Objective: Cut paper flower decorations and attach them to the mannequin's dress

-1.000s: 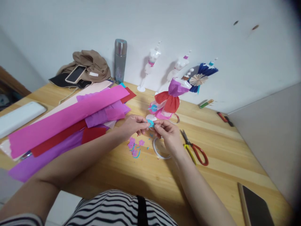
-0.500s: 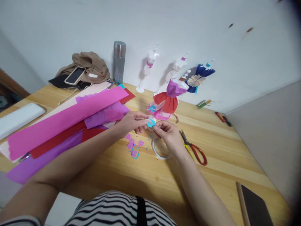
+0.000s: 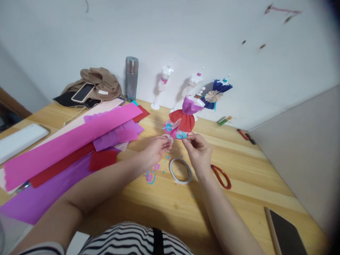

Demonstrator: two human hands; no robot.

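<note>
A small doll-sized dress form leans on the table, wearing a paper dress (image 3: 186, 121) with a purple top, a red overskirt and pink layers below. One blue paper cutout (image 3: 168, 126) sits on the skirt's left side. My right hand (image 3: 198, 150) pinches another blue paper cutout (image 3: 181, 134) by its edge, close against the lower skirt. With fingers closed, my left hand (image 3: 157, 148) is at a white round disc (image 3: 168, 139) just below the hem, apparently holding its rim. Near my wrists lie a white tape roll (image 3: 180, 182) and purple and blue paper scraps (image 3: 150, 177).
Long crepe paper strips (image 3: 71, 141) cover the left side. Red-handled scissors (image 3: 221, 177) lie right of my right hand, blades hidden by it. Behind stand a grey bottle (image 3: 131, 79), white dress forms (image 3: 165, 79) and one in blue (image 3: 219, 91). A dark tablet-like object (image 3: 287, 232) lies front right.
My right hand has carried the blue cutout away from my left hand, right and up to the skirt. My left hand has drawn its fingers together. The camera view has tilted slightly.
</note>
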